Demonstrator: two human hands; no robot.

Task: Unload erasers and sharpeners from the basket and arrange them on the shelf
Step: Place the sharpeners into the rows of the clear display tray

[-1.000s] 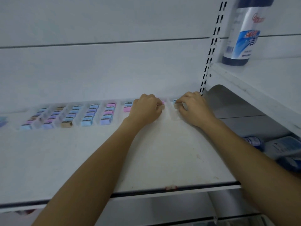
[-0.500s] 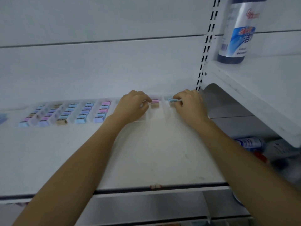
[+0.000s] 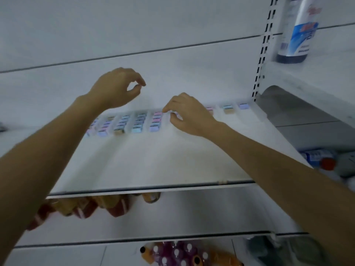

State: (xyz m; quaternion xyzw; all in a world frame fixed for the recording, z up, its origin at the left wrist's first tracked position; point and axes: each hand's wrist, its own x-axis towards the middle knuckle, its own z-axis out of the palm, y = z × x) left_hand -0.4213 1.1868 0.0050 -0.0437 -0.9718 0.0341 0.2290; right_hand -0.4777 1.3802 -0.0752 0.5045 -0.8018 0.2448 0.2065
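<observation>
- Left hand [image 3: 115, 89]: thumb and index fingers [image 3: 140, 81] are curled into a ring, tips nearly met, nothing seen held; hand is raised above the shelf [image 3: 172, 160].
- Right hand [image 3: 190, 117], at 4 o'clock of the left: fingers [image 3: 166, 110] are curled down at the rows; grip cannot be told, blurred.
- Erasers [image 3: 138, 122] are lined in columns at shelf back, 9 o'clock of right hand.
- Stray erasers [image 3: 228, 109] are seen at its 3 o'clock.
- Bottle [image 3: 299, 29] is stood at 1 o'clock.
</observation>
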